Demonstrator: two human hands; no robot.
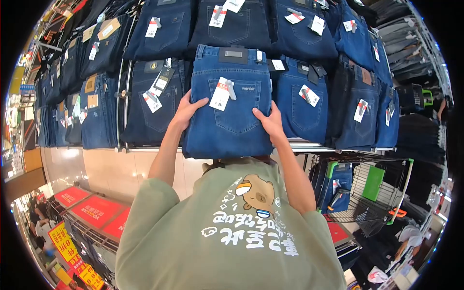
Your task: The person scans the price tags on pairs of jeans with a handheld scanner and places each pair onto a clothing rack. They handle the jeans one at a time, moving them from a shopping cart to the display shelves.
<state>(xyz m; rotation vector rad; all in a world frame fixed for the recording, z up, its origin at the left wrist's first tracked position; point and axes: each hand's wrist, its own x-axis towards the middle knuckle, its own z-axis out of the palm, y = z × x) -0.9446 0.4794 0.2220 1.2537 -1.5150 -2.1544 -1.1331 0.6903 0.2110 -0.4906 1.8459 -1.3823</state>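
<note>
Far left, rows of folded dark jeans (pixel 99 111) stand on the display shelf, each with a paper tag; below them, lower left, are red sale signs (pixel 96 210). Next right is a darker folded pair (pixel 154 101) with a red-and-white tag, just beside my left hand (pixel 186 112). My left hand grips the left edge of the folded blue jeans (pixel 229 116), thumb on the front, fingers wrapped round the side. The folded blue jeans are centre frame, upright, back pocket facing me, against the shelf display with the lower edge at the level of the shelf rail (pixel 309 146). A white price tag (pixel 221 94) hangs over the pocket and a dark waistband patch sits on top. My right hand (pixel 270 123) clamps the right edge of the same pair, palm flat on the denim, fingers curled on the side. Right of it, more blue jeans (pixel 304 104) with tags stand touching one another. Under the rail, lower right, is a wire shopping cart (pixel 372 193) with green trim and some denim inside. My green printed T-shirt (pixel 193 241) fills the near bottom.
</note>
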